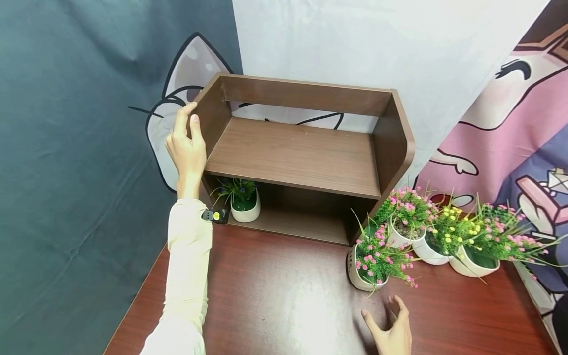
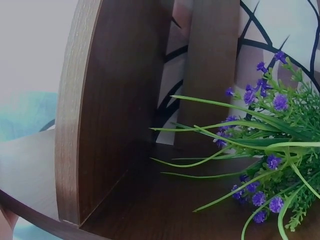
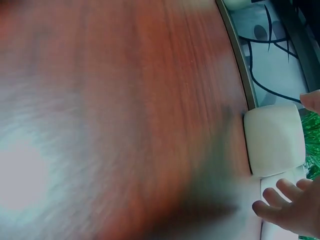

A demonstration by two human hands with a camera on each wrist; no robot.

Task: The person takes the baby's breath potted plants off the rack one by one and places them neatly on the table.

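Observation:
My left hand (image 1: 187, 145) is at the left side panel of a brown wooden shelf (image 1: 293, 155), fingers extended by the panel's upper edge; whether they touch it is hard to tell. Below it, a white pot of purple flowers (image 1: 245, 207) stands in the lower compartment at the left; its purple blooms (image 2: 280, 102) fill the right of the left wrist view. My right hand (image 1: 394, 333) hovers over the table, thumb and fingers apart with nothing between them. Just beyond it stands a white pot of pink flowers (image 1: 361, 273), by the shelf's right front corner. The right wrist view shows a white pot (image 3: 274, 140) near the fingers.
Behind that pot, several more white pots with pink and yellow flowers (image 1: 452, 227) crowd the right of the shelf. The reddish wooden table (image 1: 266, 286) extends in front. A printed cloth (image 1: 310, 39) hangs behind, and a grey-green cloth (image 1: 80, 148) hangs at the left.

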